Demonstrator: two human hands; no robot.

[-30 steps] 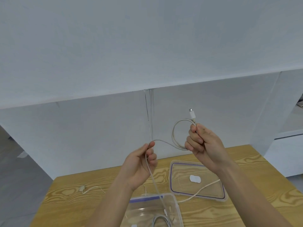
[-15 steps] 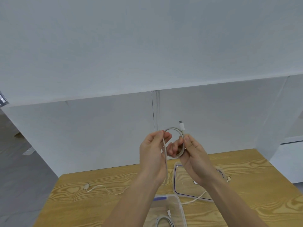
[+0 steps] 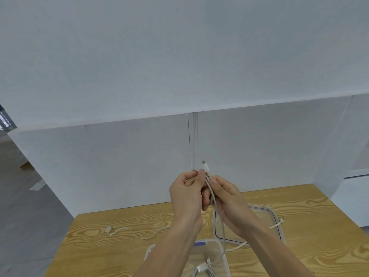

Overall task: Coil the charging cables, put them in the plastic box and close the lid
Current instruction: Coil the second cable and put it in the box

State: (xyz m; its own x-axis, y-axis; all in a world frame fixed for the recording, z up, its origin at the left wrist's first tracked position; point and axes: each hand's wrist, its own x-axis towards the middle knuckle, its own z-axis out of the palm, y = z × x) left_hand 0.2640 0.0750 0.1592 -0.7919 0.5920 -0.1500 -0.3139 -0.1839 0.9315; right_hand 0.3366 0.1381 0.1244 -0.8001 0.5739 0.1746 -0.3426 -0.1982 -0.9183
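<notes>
Above the wooden table (image 3: 309, 246) both my hands hold one white charging cable (image 3: 216, 208) close together. My left hand (image 3: 186, 194) pinches its folded loop near the top, and my right hand (image 3: 229, 200) grips it just below the plug (image 3: 205, 167), which sticks up. The cable's tail hangs down into the clear plastic box (image 3: 221, 250) at the bottom edge, where a coiled cable (image 3: 201, 269) lies. The clear lid (image 3: 273, 216) with a blue seal lies flat to the right, behind my right forearm.
Another white cable (image 3: 131, 232) lies loose on the table to the left, its plug end at the far left. A further white cable (image 3: 276, 224) crosses the lid's right side. A white partition wall stands right behind the table.
My hands came together from apart, and the open loop has been folded tighter between them. The camera view shifted slightly, and the hanging tail shortened.
</notes>
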